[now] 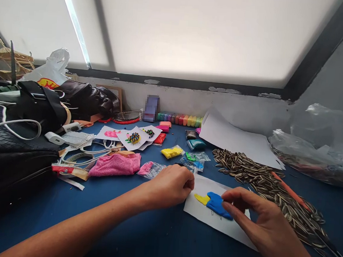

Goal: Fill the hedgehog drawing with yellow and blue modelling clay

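Right hand [266, 219]: reaching in over the right edge of the paper [196, 210]; thumb and forefinger arching, tips slightly parted, gripping nothing visible. Contact with clay: cannot tell.

Left hand [167, 185]: hovering or resting (cannot tell which) by the paper's far left corner; fingers curling into a loose fist, contents hidden.

Blue clay [215, 204]: lying flat mid-paper, just beside the right fingertips; yellow clay [201, 199] adjoining it toward the paper's left edge.

Bag [14, 145]: standing at the table's [152, 236] left edge. Pink cloth [116, 164]: lying left of the left hand. Seeds [245, 171]: spreading beyond the paper's right edge. Yellow packet [171, 152]: lying beyond the left hand. Cards [143, 140]: overlapping farther left. Clay row [186, 120]: lining the table's far edge.
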{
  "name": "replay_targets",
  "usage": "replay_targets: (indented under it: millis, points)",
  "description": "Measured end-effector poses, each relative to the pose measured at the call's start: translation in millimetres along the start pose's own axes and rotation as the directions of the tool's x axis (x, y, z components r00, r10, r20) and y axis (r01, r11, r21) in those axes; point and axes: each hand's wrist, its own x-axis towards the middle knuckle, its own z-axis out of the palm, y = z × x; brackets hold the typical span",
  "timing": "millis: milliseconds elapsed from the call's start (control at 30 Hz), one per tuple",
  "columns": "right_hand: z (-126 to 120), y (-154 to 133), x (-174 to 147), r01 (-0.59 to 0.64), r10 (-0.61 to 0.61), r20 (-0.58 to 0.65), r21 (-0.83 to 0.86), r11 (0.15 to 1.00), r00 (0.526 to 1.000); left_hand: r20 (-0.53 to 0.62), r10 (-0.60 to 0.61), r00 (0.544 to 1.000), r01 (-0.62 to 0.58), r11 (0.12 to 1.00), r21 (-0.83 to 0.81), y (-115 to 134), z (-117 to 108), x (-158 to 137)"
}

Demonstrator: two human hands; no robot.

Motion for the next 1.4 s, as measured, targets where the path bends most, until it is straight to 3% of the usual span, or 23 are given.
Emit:
replay_targets:
  millis: [133,433,633,867,1400]
  points:
    - [-0.1,-0.9,-0.4,0.01,-0.007,0.058,-0.053,0.999,0.998,0.004,0.01,1.0,-0.01,0.998,-0.064,2.1,1.7,-1.6]
    - [1.4,0.7,0.5,0.048,-0.044,0.041,-0.108,0.993,0.998,0.083,-0.001,0.997,0.019,0.976,-0.216,2.8,6.1,0.4]
    - [4.2,6.1,1.9,0.082,-0.079,0.027,-0.098,0.992,0.996,0.008,-0.005,1.0,0.006,0.981,-0.193,0.8,6.9,2.7]
    - [10.5,11.1,4.6,0.186,-0.178,0.058,-0.199,0.962,0.982,0.151,-0.035,0.988,0.045,0.997,-0.063,7.8,-2.7,-3.0]
    - [20.9,15.5,15.4,0.28,-0.277,0.066,-0.391,0.877,0.959,0.181,-0.034,0.983,0.055,0.992,-0.11,5.8,-2.2,-2.1]
